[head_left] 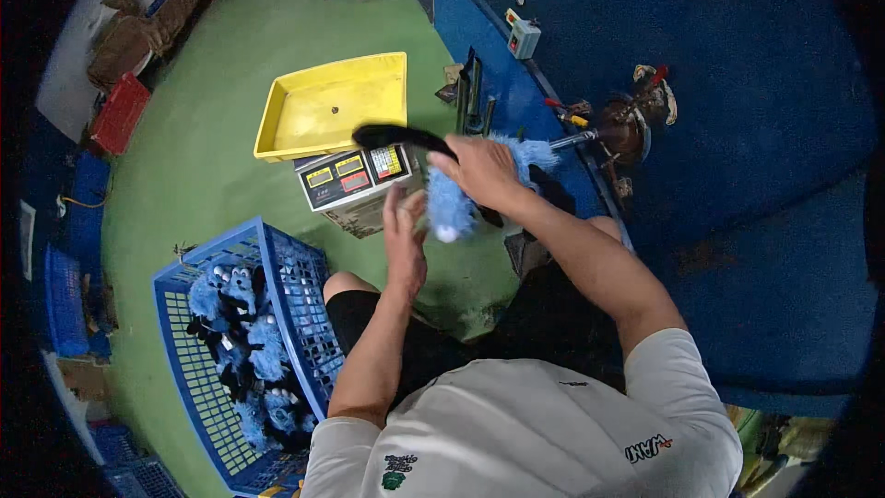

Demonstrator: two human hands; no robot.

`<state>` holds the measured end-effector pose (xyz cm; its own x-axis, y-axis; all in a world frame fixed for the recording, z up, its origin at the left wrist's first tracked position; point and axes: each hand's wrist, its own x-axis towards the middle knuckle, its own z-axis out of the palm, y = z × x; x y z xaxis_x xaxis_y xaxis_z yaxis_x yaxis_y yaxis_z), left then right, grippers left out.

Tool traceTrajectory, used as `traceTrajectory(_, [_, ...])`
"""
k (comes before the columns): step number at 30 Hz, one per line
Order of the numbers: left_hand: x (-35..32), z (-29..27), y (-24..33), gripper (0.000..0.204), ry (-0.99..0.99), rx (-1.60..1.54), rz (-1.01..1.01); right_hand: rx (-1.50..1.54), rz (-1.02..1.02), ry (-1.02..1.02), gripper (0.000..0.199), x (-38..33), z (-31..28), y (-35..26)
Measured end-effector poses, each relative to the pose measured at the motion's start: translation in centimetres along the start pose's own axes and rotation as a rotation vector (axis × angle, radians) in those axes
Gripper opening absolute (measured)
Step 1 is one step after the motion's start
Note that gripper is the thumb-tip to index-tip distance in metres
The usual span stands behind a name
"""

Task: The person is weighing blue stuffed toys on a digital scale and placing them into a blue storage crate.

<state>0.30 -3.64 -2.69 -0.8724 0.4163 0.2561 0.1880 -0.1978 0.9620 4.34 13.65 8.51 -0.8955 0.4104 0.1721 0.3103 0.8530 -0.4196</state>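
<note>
A fluffy blue plush toy (449,203) with black limbs hangs in front of me. Its far right end meets a metal tube (576,139) that sticks out of the blue machine wall. Around the toy's upper part my right hand (484,171) is closed, and a long black limb (401,136) juts out leftward from beside its fingers. My left hand (404,244) is raised just left of the toy, its fingers stretched and apart, slightly blurred, with nothing seen in it. Behind that hand stands a digital scale (350,175) bearing a yellow tray (267,129).
A blue plastic basket (267,258) at my left holds several similar blue-and-black plush toys (267,346). The blue machine wall (737,249) fills the right side, with a grey switch box (524,40) on its edge. A red crate (121,115) and sacks line the far left.
</note>
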Motion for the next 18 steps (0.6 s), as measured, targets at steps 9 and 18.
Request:
traceTrajectory(9, [4.7, 6.2, 5.6, 0.035, -0.174, -0.057, -0.277, 0.003, -0.016, 0.321, 0.037, -1.2, -2.5, 5.7])
traceTrajectory(18, [4.1, 6.0, 6.6, 0.022, -0.163, -0.035, -0.316, -0.439, -0.327, 0.253, 0.033, -3.2, -0.9, 8.7])
